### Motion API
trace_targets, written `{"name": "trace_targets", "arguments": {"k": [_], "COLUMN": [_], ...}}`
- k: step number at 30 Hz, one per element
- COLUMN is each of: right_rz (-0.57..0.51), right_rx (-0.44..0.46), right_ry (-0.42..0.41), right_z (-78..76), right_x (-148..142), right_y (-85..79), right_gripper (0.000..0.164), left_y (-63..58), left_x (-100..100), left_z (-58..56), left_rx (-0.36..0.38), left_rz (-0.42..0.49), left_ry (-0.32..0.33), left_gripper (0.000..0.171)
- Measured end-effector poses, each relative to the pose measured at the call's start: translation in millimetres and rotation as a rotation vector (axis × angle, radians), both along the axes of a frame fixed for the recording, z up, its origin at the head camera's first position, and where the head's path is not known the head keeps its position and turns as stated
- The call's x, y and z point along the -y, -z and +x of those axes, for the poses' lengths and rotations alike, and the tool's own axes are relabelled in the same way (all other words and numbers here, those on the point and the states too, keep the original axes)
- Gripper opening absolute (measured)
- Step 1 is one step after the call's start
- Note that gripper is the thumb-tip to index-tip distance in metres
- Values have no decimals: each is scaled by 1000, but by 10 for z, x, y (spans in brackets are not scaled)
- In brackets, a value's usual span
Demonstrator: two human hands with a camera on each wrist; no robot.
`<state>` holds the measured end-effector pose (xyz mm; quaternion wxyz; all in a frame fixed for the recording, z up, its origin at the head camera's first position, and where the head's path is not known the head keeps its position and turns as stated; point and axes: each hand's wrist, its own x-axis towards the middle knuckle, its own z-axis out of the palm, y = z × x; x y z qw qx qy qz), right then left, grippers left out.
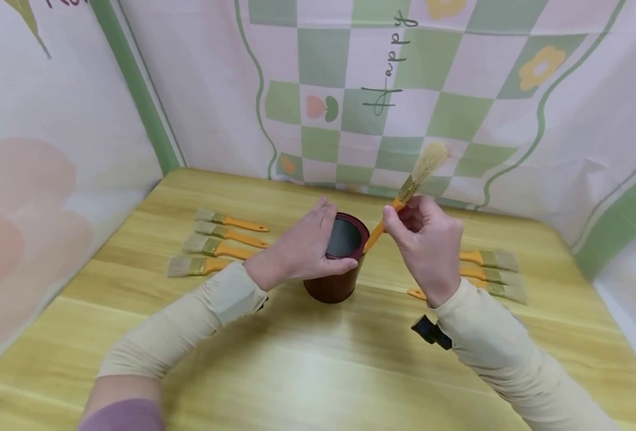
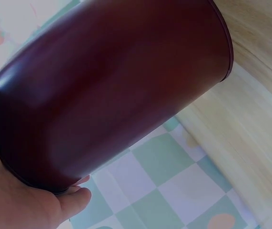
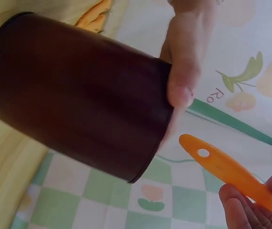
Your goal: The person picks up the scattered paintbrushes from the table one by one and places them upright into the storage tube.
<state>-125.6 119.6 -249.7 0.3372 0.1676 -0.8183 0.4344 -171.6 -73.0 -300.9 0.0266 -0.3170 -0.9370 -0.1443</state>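
A dark red cylindrical pen holder (image 1: pixel 331 291) stands upright on the wooden table, its dark opening facing up. My left hand (image 1: pixel 305 244) grips its rim, thumb on the near side and fingers reaching over the far left side. In my right hand (image 1: pixel 432 242) a flat paintbrush (image 1: pixel 428 160) is pinched by its orange handle, pale bristles up and tilted right. The handle's lower end overlaps the holder's right rim in the head view. Seen from the right wrist, the orange handle (image 3: pixel 221 167) has its holed end apart from the rim. The holder's inside bottom is hidden.
Several orange-handled paintbrushes (image 1: pixel 201 244) lie in a row on the left of the table (image 1: pixel 307 371), bristles to the left. Three more brushes (image 1: pixel 503 276) lie on the right, partly behind my right hand. A checkered cloth (image 1: pixel 371 114) hangs behind the table.
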Motion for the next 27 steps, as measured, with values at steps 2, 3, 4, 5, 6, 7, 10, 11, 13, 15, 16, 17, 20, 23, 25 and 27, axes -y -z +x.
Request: {"name": "trace_targets", "arguments": {"k": [2,3,4,5,6,7,10,11,13,15,16,17,20,23,25,27], "right_rz": [-36,-59,-74,-81,-84,-81,-46,-33,-9,21,37,49,84,116,137,152], "right_rx": [1,5,6,10,17,22,29,31,27,28,30,34,46,58,70,86], "right_ry": [-5,-11,-18,-24,-32,-40,-62,-68,-80,-85,-83,-82,-65,-51,-50,-59], "right_z": [-16,-23,-30,-37,-42,-48,-65,-70,-70,-73,-74,-75,-92,-101,-103,-106], "right_x": [24,39,54,70,87,104,152,169,194,211,216,220,220,221,226,238], "right_y": [-3,-4,-4,-3,1,9,38,50,73,97,107,118,143,157,168,180], "right_gripper": [17,17,17,17,17,16,15,15,14,13,13,13,12,11,11,11], "left_y": [7,11,14,18,22,25,37,43,60,77,84,89,88,72,69,70], "left_x": [-8,-11,-13,-13,-13,-12,-9,-9,-10,-11,-11,-11,-10,-7,1,16], "left_z": [-1,-1,1,2,2,2,-3,-8,-19,-34,-41,-48,-66,-80,-84,-76], "left_rx": [5,7,11,13,12,10,-10,-22,-47,-75,-89,-99,-131,-151,-149,-132], "left_rz": [-3,-4,-5,-5,-4,-3,11,21,45,72,88,103,126,125,112,103], "left_ry": [1,0,-1,-3,-5,-7,-7,-3,10,29,39,51,78,89,82,68], "left_gripper": [101,101,101,101,100,100,100,98,93,87,83,79,75,77,82,87]}}
